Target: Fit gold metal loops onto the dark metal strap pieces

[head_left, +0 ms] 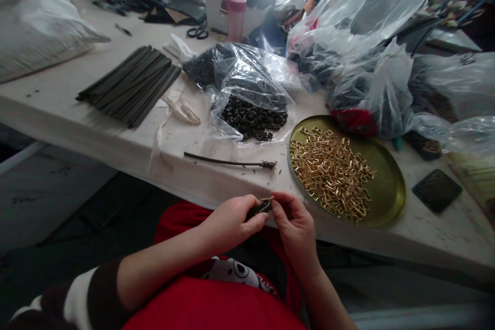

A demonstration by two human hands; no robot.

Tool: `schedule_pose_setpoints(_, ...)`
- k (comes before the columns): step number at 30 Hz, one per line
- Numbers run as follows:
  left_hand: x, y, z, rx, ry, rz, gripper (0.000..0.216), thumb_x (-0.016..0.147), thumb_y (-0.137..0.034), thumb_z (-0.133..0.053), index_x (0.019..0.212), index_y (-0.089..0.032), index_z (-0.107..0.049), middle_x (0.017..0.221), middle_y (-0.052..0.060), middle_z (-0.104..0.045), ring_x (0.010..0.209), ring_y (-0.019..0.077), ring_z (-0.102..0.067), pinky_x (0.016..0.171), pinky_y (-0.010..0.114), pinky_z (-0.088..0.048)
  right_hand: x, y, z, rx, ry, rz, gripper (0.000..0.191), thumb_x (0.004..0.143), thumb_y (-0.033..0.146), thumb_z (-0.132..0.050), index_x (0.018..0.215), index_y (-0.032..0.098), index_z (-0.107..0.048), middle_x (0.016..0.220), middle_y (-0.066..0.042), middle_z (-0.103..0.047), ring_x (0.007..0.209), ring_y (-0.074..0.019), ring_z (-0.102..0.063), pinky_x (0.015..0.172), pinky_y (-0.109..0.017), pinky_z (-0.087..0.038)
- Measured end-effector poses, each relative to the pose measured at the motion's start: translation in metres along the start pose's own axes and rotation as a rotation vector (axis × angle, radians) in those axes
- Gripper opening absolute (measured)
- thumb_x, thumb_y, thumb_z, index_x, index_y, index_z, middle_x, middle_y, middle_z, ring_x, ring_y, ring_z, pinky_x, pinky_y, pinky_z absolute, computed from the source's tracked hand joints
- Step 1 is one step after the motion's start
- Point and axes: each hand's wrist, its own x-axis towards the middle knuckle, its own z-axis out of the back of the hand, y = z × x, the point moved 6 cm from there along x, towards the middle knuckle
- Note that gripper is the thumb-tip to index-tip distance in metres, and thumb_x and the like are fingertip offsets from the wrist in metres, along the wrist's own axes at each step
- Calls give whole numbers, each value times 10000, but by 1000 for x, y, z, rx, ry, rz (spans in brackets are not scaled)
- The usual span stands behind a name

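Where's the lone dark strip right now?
In the head view, the lone dark strip lies near centre, by the front edge of the table, left of the round tray and below the black pieces.

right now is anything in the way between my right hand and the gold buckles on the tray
Only the near left rim of the round tray lies between the right hand and the gold buckles; nothing else visible blocks that path. The right hand's fingertips are at the dark piece in the left hand, though.
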Motion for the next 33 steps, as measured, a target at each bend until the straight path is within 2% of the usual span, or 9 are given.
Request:
schedule_pose_setpoints(3,-1,0,-2,-19,-20,24,255,819,-389,-417,756,-171,-532,671,5,-563,607,142,-489,520,223,-309,0,-1,-2,56,52,-31,143,793,280,-555,919,212,-572,838,-23,-621,772,-162,-597,693,-289,-481)
schedule_pose_setpoints(8,-4,-5,-5,-39,-23,22,200,817,-304,-390,715,-170,-498,656,-4,-540,613,136,-482,527,219,-316,-7,3,-3,-44,33,100,131,798,249,-541,920,222,-583,863,-17,-583,802,-156,-559,735,-285,-445)
schedule_pose_setpoints(13,-13,-14,-3,-124,127,-11,142,775,-189,-373,751,-159,-510,711,-11,-551,651,126,-490,560,212,-344,-7,-9,-4,213,84,-80,156,775,294,-578,911,218,-569,785,10,-597,715,-133,-566,670,-259,-450)
schedule_pose_setpoints(17,-17,-12,4,-69,73,6,300,854,-339,-322,698,-167,-513,624,-23,-523,584,123,-483,525,217,-341,-9,-7,-2,379,79,-136,174,742,300,-626,888,213,-585,783,18,-587,712,-115,-551,678,-237,-441)
schedule_pose_setpoints(19,-18,-9,7,-15,-29,24,264,828,-389,-403,774,-168,-537,655,-16,-556,601,134,-504,541,225,-361,-12,-5,-4,436,82,-155,177,726,288,-649,879,216,-596,788,23,-580,723,-106,-541,682,-218,-434)
schedule_pose_setpoints(21,-20,-12,9,-20,-95,-50,226,813,-328,-450,952,-175,-542,801,10,-610,714,149,-545,635,236,-401,-15,-4,-9,525,119,-201,204,707,277,-672,890,222,-599,800,25,-585,739,-102,-541,690,-206,-431)
schedule_pose_setpoints(24,-22,-22,7,-29,-65,-225,285,839,-247,-402,1088,-206,-533,937,34,-615,812,150,-554,725,242,-412,-15,-7,-19,707,172,-307,272,674,278,-703,917,227,-592,807,21,-600,734,-102,-556,677,-206,-443)
schedule_pose_setpoints(29,-12,-19,14,-194,-71,-273,221,806,-174,-434,940,-181,-609,880,22,-625,791,132,-550,730,215,-402,-7,-9,-32,802,199,-437,312,653,255,-719,926,216,-572,790,9,-612,713,-104,-577,657,-213,-454)
schedule_pose_setpoints(33,4,-2,23,-433,-46,-148,137,780,-227,-477,768,-149,-590,721,-7,-581,683,116,-507,651,202,-389,16,-6,-41,614,376,-406,275,708,319,-655,930,199,-547,791,-12,-604,687,-131,-577,646,-265,-455)
